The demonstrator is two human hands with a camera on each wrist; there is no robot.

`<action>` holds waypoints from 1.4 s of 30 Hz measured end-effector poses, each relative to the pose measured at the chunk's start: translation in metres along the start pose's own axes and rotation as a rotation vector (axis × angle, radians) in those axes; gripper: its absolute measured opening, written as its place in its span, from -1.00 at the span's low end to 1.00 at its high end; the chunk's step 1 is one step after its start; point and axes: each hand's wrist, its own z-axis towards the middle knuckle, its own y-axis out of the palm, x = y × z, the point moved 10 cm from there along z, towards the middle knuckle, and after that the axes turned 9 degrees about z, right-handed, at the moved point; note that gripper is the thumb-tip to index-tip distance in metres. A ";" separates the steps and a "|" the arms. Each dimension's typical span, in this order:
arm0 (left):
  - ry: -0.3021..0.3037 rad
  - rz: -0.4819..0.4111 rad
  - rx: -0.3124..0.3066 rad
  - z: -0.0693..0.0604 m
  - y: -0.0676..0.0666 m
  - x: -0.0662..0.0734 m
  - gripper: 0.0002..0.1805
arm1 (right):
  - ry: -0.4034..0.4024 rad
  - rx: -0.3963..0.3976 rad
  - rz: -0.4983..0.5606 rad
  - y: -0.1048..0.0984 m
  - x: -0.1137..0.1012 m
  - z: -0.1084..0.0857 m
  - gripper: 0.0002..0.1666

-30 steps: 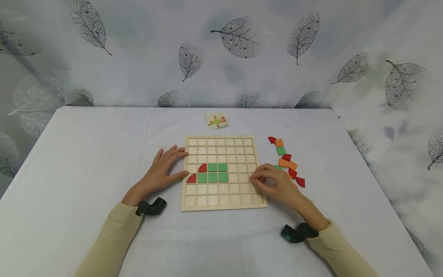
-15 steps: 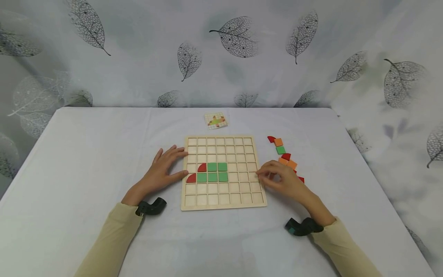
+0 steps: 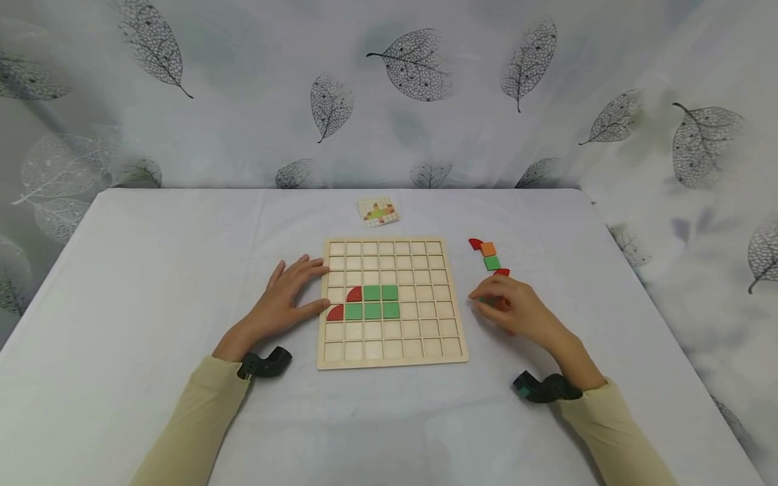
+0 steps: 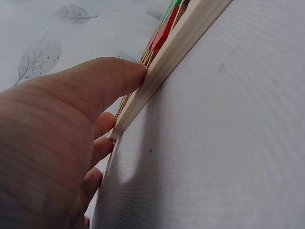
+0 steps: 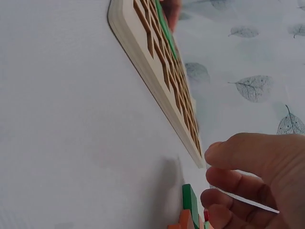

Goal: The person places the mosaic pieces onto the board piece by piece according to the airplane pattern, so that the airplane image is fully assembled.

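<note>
A wooden grid board (image 3: pixel 392 366) lies on the table with a block of green square tiles (image 3: pixel 372 311) and two red quarter-circle tiles (image 3: pixel 335 312) set in its cells. My left hand (image 3: pixel 294 293) rests at the board's left edge, thumb and fingertips touching the rim. Right of the board, my right hand (image 3: pixel 525 307) hovers low over loose tiles, fingers loosely bent, nothing visible between them. In the right wrist view a green tile (image 5: pixel 189 202) and an orange tile (image 5: pixel 183 222) show below the fingers. The hand hides most of this pile in the head view.
A small pattern card (image 3: pixel 378 212) lies behind the board. Beyond my right hand, a red quarter-circle (image 3: pixel 475 244), an orange square (image 3: pixel 488 249) and a green square (image 3: pixel 491 263) lie in a line. A leaf-patterned curtain (image 3: pixel 419 64) hangs behind the white table (image 3: pixel 182 270).
My right hand has moved right, off the board's right edge and over the loose tiles. My left hand has stayed at the left edge. The tiles in the board look the same.
</note>
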 end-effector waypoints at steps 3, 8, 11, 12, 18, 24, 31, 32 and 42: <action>0.000 0.003 0.000 0.000 0.001 -0.001 -0.34 | 0.085 -0.005 -0.064 -0.005 0.010 -0.001 -0.76; 0.000 0.003 -0.001 0.000 0.001 -0.001 -0.33 | 0.276 -0.067 -0.127 -0.007 0.028 -0.005 -0.74; 0.001 0.003 0.000 0.000 0.001 -0.001 -0.34 | 0.294 -0.081 -0.104 -0.006 0.030 -0.007 -0.71; 0.003 0.002 0.002 0.000 0.001 0.000 -0.34 | 0.291 -0.082 -0.099 -0.005 0.030 -0.007 -0.70; 0.023 -0.014 0.023 -0.001 -0.001 0.002 -0.35 | 0.262 -0.067 -0.091 -0.002 0.030 -0.008 -0.69; 0.020 -0.015 0.018 0.000 0.000 0.002 -0.35 | 0.244 -0.051 -0.103 -0.001 0.030 -0.007 -0.70; 0.016 -0.013 0.012 0.000 0.001 0.001 -0.34 | 0.213 -0.038 -0.095 -0.003 0.028 -0.007 -0.70; 0.016 -0.013 0.013 0.000 0.000 0.001 -0.34 | 0.211 -0.035 -0.091 -0.003 0.028 -0.007 -0.70; 0.014 -0.017 0.017 -0.001 -0.002 0.001 -0.34 | 0.213 -0.024 -0.076 -0.001 0.028 -0.005 -0.72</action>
